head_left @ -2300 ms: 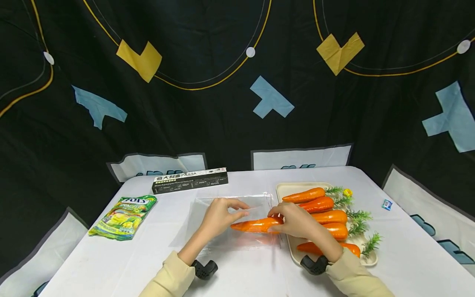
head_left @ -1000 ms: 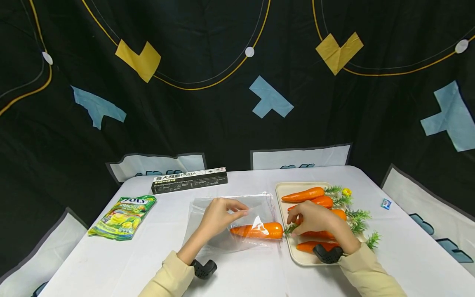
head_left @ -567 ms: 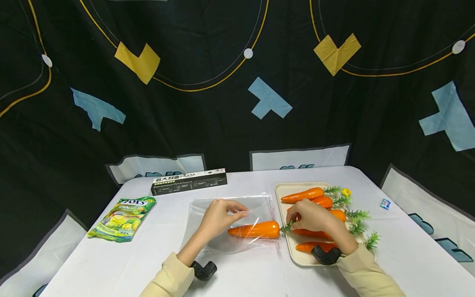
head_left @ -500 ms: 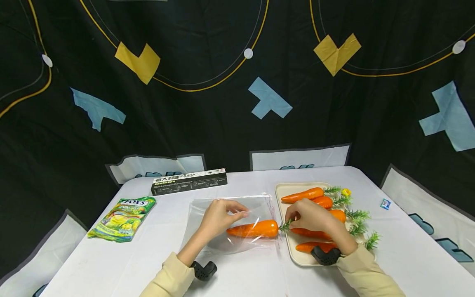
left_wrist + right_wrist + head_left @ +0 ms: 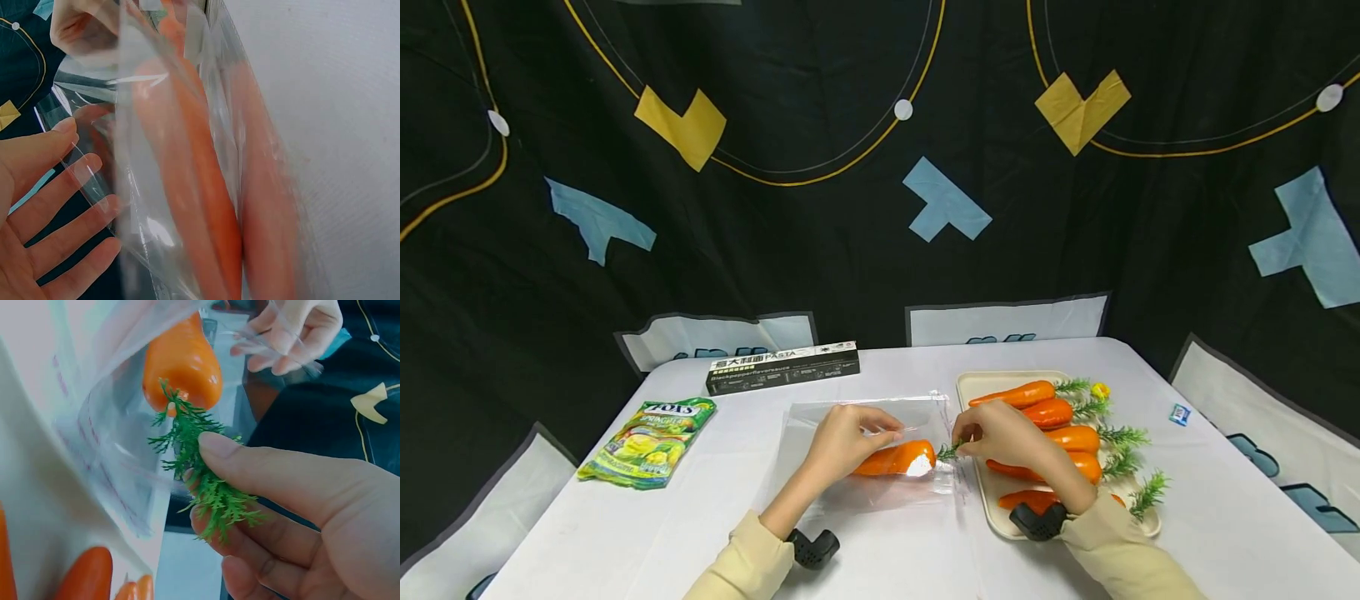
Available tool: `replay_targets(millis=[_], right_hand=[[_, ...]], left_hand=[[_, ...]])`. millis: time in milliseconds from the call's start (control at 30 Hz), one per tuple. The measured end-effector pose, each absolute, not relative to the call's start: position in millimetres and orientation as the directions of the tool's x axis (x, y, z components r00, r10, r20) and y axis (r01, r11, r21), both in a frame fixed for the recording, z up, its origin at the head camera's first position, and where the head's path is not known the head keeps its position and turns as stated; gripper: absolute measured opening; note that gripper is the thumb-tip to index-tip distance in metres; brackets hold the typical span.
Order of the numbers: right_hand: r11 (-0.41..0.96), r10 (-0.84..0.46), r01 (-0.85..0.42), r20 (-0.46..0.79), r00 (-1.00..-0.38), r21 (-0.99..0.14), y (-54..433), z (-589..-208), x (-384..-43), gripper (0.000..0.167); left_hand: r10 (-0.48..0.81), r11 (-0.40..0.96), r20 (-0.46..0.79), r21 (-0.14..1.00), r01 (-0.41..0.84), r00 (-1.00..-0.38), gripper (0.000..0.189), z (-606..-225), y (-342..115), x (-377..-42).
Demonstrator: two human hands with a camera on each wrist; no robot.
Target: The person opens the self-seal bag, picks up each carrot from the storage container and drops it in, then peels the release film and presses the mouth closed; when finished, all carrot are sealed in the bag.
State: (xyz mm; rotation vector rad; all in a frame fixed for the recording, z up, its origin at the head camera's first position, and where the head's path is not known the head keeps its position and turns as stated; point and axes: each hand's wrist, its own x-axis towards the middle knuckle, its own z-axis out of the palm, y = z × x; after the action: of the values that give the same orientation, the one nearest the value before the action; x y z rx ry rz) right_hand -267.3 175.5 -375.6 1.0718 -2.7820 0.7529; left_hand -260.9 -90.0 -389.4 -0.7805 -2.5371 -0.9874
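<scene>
My left hand pinches the upper film of a clear plastic bag between thumb and index finger, the other fingers spread in the left wrist view. Inside the bag lies an orange carrot, its tip hidden behind the left hand in the head view. The carrot's feathery green top sticks out of the bag's mouth at the right, and my right hand pinches it between thumb and fingers. In the right wrist view the carrot's thick end sits just within the bag opening.
A beige tray holding several more carrots stands under and beside my right forearm. Left lie a green FOX'S candy bag and, behind, a black pasta box. A small blue-white packet lies far right on the white table.
My right hand let go of the carrot's body, took hold of its green top and moved left, sliding the carrot deeper into the bag. My left hand stayed in place.
</scene>
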Motion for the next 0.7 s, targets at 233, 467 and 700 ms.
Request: replay_targets(millis=[233,467,700], right_hand=[[0.626,-0.612,-0.644,0.234,-0.755,-0.441,160,-379,-273,0.01],[0.62,-0.602,-0.652,0.268,-0.752,-0.436,144,-382,-276,0.009],[0.638,-0.561,-0.626,0.287,-0.777,-0.449,131,-388,-277,0.012]], left_hand=[[0.369,0.617,0.454,0.534,0.579,-0.811,0.007,-388,-90,-260],[0.366,0.615,0.459,0.533,0.581,-0.809,0.007,-388,-90,-260],[0.365,0.608,0.46,0.54,0.582,-0.809,0.007,-388,-90,-260]])
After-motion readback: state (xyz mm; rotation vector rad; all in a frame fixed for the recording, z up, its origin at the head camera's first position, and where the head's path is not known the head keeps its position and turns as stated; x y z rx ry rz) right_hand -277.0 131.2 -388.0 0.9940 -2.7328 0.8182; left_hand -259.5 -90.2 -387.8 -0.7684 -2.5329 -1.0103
